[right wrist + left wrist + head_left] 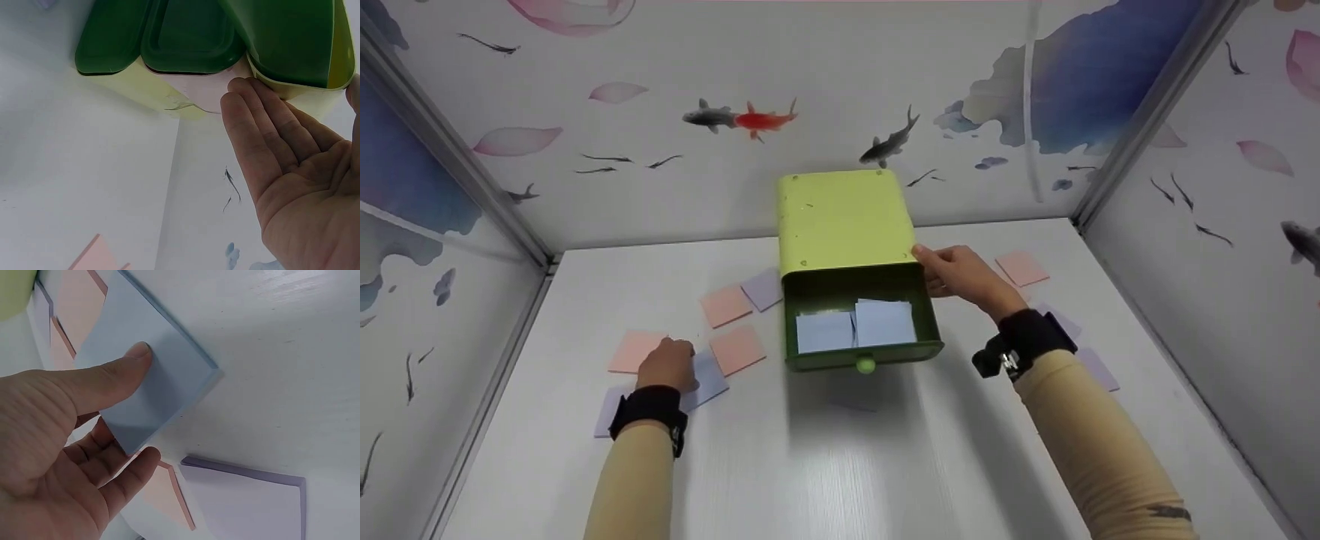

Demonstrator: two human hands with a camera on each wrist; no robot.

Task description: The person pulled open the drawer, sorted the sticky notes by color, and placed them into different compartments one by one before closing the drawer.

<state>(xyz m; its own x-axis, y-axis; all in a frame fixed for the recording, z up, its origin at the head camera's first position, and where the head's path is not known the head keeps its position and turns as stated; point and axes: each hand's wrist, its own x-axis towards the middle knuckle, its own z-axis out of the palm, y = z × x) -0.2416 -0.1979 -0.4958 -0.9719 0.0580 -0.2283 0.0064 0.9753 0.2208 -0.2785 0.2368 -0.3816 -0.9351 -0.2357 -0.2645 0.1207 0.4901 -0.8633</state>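
A lime-green box (844,221) stands mid-table with its dark green drawer (864,351) pulled out toward me. Pale blue paper notes (855,326) lie inside the drawer. My right hand (952,274) rests with straight fingers against the box's right side; in the right wrist view, the right hand (281,152) touches the box (292,39) at its lower edge. My left hand (667,364) is at the left on a blue note pad (709,381). In the left wrist view, the left hand (143,405) pinches the blue pad (163,377), thumb on top and fingers under its near corner.
Pink pads (726,306) (737,349) (634,351) and lilac pads (763,289) (609,411) lie left of the box. Right of it are a pink pad (1022,268) and a lilac pad (1099,369). Patterned walls enclose the white table (840,465) on three sides.
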